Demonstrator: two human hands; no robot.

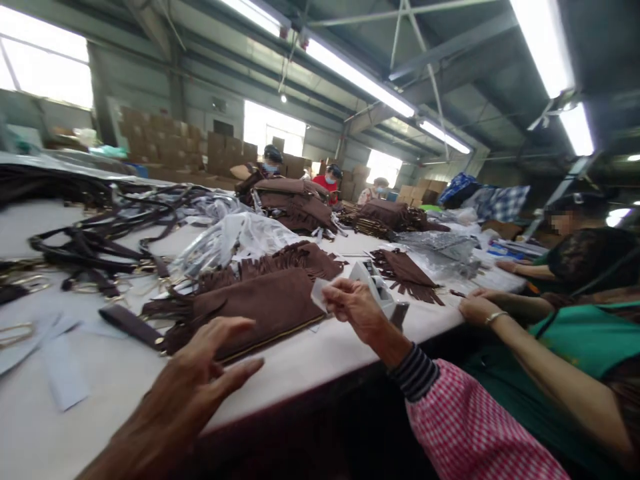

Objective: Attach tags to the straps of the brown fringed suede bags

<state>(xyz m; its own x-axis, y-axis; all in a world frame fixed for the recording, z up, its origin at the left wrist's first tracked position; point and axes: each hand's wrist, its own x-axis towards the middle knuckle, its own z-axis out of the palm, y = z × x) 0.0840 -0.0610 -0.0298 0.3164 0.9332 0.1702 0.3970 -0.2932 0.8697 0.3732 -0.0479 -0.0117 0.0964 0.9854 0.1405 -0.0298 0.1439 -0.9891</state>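
Observation:
My left hand (200, 380) hovers open with fingers spread, just in front of a brown suede fringed bag (260, 307) lying flat on the white table (320, 357). My right hand (353, 307), in a pink checked sleeve with a striped cuff, is closed on a small white tag (320, 293) next to the bag's right end. A white tagging tool (380, 290) lies just behind that hand.
Dark straps and metal rings (85, 247) are tangled at the left, with paper slips (65, 373) near the front. More brown bags (295, 203) and clear plastic bags (240, 237) are piled behind. A co-worker in green (585, 340) sits at the right, hand (477, 308) on the table.

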